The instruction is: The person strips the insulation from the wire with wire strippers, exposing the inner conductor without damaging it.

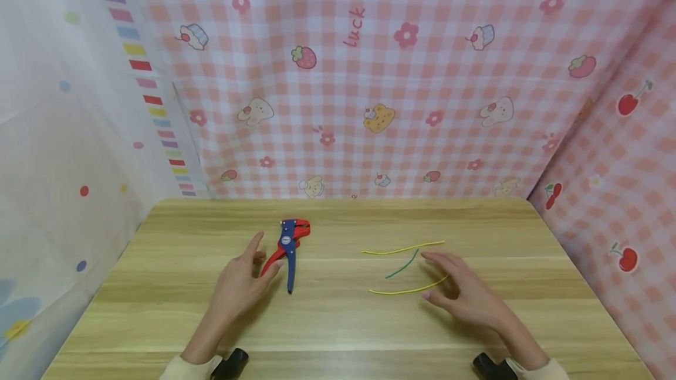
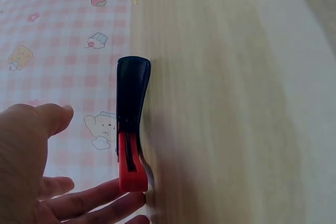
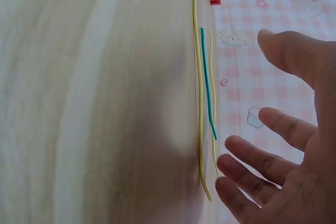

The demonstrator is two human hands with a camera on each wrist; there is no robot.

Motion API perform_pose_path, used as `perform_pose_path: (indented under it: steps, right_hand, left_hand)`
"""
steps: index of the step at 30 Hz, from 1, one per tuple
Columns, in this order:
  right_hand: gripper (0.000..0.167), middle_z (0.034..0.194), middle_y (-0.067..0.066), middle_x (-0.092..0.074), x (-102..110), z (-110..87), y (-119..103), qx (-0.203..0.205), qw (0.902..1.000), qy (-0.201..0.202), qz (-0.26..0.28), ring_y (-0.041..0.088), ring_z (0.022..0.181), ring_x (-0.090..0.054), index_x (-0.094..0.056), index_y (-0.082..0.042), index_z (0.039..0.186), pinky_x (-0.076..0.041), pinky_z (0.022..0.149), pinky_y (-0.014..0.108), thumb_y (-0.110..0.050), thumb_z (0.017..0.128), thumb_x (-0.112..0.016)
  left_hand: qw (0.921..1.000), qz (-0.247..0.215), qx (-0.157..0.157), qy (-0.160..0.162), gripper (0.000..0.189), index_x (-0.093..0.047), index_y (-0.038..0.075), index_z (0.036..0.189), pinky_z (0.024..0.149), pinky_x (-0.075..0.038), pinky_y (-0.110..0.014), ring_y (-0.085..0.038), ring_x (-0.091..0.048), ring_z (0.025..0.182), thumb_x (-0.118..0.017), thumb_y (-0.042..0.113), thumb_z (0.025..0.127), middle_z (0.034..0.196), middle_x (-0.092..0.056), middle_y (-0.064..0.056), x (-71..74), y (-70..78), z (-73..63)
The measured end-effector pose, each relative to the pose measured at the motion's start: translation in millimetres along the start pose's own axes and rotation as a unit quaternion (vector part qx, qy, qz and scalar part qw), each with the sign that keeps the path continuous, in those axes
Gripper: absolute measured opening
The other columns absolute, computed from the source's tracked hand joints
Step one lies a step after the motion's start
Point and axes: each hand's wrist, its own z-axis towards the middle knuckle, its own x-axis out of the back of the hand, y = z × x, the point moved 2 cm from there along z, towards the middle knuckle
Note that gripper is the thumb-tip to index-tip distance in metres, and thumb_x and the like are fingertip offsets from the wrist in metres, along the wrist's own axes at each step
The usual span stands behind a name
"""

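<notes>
A red and blue wire stripper lies on the wooden table, its head pointing away and its handles toward me. My left hand is just left of it, thumb and fingers spread apart around the red handle; in the left wrist view the fingertips are right at the red end of the wire stripper. To the right lie two yellow wires with a short green wire between them. Over the right ends of the wires hovers my right hand, its fingers loosely spread and holding nothing.
The wooden table ends at a pink checked cloth hanging along its back edge. Another checked cloth hangs on the right, and a pale dotted cloth on the left. Each wrist wears a black camera.
</notes>
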Motion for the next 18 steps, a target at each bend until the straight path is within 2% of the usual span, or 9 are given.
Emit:
perform_pose_path:
  steps: [6, 12, 14, 18]
  right_hand:
    - [0.067, 0.143, -0.001, -0.057, -6.4, 1.5, -4.7, 0.008, 0.9999, -0.002, -0.013, 0.027, 0.133, -0.053, -0.052, -0.019, 0.148, -0.045, 0.109, 0.061, -0.036, 0.09, -0.08]
    - [0.057, 0.131, -0.006, -0.065, -11.9, 4.4, -8.5, 0.024, 0.9994, -0.003, -0.024, 0.018, 0.121, -0.059, -0.06, -0.019, 0.139, -0.05, 0.104, 0.052, -0.036, 0.089, -0.08]
    - [0.054, 0.128, -0.008, -0.066, -13.8, 5.6, -9.3, 0.032, 0.9991, -0.002, -0.026, 0.016, 0.12, -0.059, -0.063, -0.02, 0.136, -0.051, 0.104, 0.048, -0.036, 0.088, -0.081]
    - [0.049, 0.128, -0.007, -0.065, -18.4, 9.5, -10.3, 0.04, 0.9991, -0.011, -0.007, 0.016, 0.119, -0.055, -0.066, -0.021, 0.131, -0.049, 0.102, 0.041, -0.031, 0.086, -0.083]
  left_hand:
    - [0.9999, -0.009, -0.006, 0.003, 0.08, -0.036, 0.008, 0.158, 0.092, -0.057, -0.052, -0.029, -0.068, 0.106, -0.069, 0.047, 0.096, 0.121, -0.07, -0.015, -4.6, 3.6, 5.8]
    - [0.9996, -0.022, 0.007, -0.019, 0.083, -0.039, 0.004, 0.155, 0.077, -0.055, -0.039, -0.024, -0.063, 0.096, -0.069, 0.053, 0.094, 0.119, -0.069, -0.014, -11.1, 6.1, 13.7]
    - [0.9992, -0.025, 0.014, -0.026, 0.084, -0.039, 0.003, 0.154, 0.08, -0.053, -0.04, -0.028, -0.061, 0.102, -0.069, 0.053, 0.094, 0.125, -0.067, -0.017, -13.6, 6.7, 16.4]
    - [0.9985, -0.021, 0.031, -0.04, 0.088, -0.04, 0.001, 0.153, 0.096, -0.051, -0.053, -0.039, -0.054, 0.124, -0.071, 0.055, 0.091, 0.139, -0.057, -0.023, -17.9, 7.1, 20.9]
